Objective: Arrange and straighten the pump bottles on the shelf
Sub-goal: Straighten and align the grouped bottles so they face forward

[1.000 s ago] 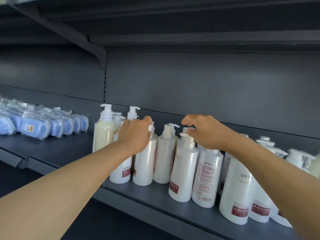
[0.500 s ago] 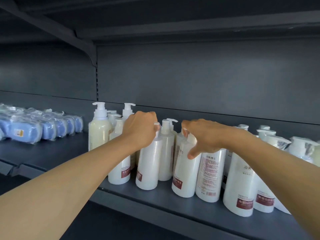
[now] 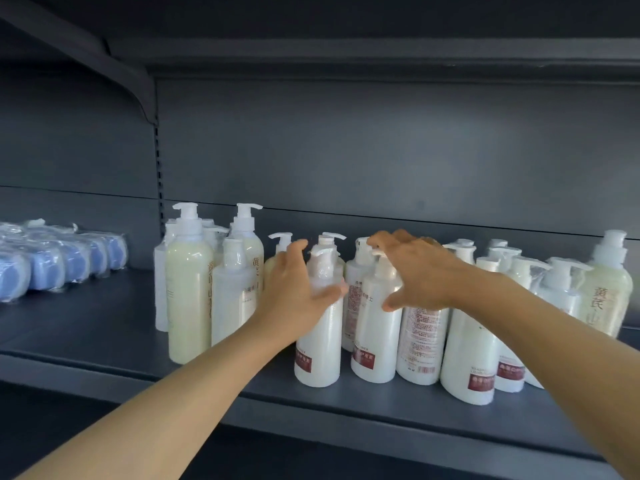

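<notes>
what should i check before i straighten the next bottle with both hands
1. Left hand on a bottle: ok, its spread fingers lie on the front white bottle.
2. Right hand placed: ok, it is over the pump of the neighbouring white bottle.
3. Firm grip: cannot tell, both hands look blurred.
4. Front white bottle upright: ok.
5. Labels face front: not ok, the barcode bottle shows its back text.
6. Room on the shelf leftward: ok, bare shelf before the blue packs.

Bare shelf (image 3: 86,334) lies open between crowded pump bottles (image 3: 318,341) and blue packets (image 3: 52,268).
</notes>
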Tool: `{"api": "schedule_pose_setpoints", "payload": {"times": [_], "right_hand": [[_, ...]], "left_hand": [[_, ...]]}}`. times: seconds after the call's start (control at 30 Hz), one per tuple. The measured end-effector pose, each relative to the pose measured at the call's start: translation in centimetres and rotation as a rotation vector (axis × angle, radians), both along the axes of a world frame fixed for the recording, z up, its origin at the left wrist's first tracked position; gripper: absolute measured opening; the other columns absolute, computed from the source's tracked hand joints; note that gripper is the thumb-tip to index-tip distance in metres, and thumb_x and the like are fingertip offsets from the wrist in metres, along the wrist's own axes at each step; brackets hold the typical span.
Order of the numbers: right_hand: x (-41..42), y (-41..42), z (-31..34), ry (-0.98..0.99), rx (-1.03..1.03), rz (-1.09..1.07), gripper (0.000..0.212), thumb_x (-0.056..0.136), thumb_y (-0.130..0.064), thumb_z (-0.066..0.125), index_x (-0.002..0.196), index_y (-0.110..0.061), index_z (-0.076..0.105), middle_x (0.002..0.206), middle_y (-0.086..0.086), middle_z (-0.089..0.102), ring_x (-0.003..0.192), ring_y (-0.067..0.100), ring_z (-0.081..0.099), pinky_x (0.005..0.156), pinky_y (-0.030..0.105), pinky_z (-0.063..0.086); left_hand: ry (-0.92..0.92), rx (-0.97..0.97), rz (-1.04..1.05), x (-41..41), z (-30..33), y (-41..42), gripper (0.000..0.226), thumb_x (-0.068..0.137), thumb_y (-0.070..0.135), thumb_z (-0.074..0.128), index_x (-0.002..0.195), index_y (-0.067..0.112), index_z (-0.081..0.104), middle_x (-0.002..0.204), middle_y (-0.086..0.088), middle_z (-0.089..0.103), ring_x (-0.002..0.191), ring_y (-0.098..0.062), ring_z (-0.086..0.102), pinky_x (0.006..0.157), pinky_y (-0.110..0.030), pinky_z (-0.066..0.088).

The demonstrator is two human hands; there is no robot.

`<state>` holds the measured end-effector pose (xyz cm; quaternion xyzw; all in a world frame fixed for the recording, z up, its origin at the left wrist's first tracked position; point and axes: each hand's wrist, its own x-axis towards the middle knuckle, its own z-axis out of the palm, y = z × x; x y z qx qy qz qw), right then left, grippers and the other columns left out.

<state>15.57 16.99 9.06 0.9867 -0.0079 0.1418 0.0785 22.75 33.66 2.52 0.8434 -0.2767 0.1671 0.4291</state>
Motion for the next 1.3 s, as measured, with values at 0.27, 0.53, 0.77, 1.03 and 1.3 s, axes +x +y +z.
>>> {"api": "schedule_pose_setpoints", "payload": {"times": [0.27,0.53,0.77,1.03,1.3], "right_hand": [[-4.1,-0.3,-3.8,-0.340,0.019,-0.280,0.094,0.074,-0.044,0.073,0.144,-0.017,0.018,0.149,0.012,0.007,0.140,0.032,0.006,0.117,0.041,0.009],[-5.9,-0.7,-9.2,-0.500,0.239,-0.524,0.113,0.069,-0.040,0.078,0.144,-0.016,-0.002,0.145,0.014,0.001,0.132,0.035,0.017,0.104,0.041,0.034],[-4.8,-1.7,-11.3,-0.463,0.399,-0.623,0.124,0.070,-0.035,0.079,0.139,-0.026,-0.024,0.142,0.014,0.006,0.117,0.035,0.036,0.079,0.041,0.050],[-3.5,-3.7,-12.2,-0.505,0.341,-0.588,0.119,0.073,-0.014,0.075,0.139,-0.027,-0.023,0.136,0.015,0.015,0.110,0.031,0.040,0.064,0.033,0.046],[-3.1,-4.8,-12.2,-0.508,0.370,-0.517,0.115,0.070,-0.015,0.079,0.141,-0.024,-0.011,0.125,0.011,0.021,0.107,0.028,0.041,0.065,0.032,0.046]], "left_hand": [[0.335,0.051,-0.303,0.7,-3.6,1.3,0.099,0.073,0.016,0.078,0.143,0.038,0.011,0.131,0.017,0.037,0.114,-0.005,0.039,0.072,-0.012,0.034],[0.314,0.108,-0.325,1.7,-5.0,0.3,0.131,0.064,0.023,0.082,0.140,0.047,-0.022,0.151,0.009,0.020,0.130,-0.015,0.036,0.105,-0.041,0.040],[0.242,0.093,-0.291,1.6,-5.2,-0.9,0.137,0.060,0.028,0.084,0.138,0.046,-0.027,0.152,0.010,0.011,0.135,-0.018,0.029,0.107,-0.046,0.038],[0.196,0.080,-0.270,1.2,-5.2,-2.1,0.131,0.061,0.025,0.083,0.140,0.046,-0.019,0.149,0.013,0.013,0.130,-0.014,0.031,0.104,-0.044,0.041],[0.210,0.047,-0.258,1.3,-5.3,-4.1,0.125,0.059,0.023,0.083,0.143,0.043,-0.008,0.146,0.010,0.024,0.126,-0.015,0.039,0.096,-0.037,0.046]]}}
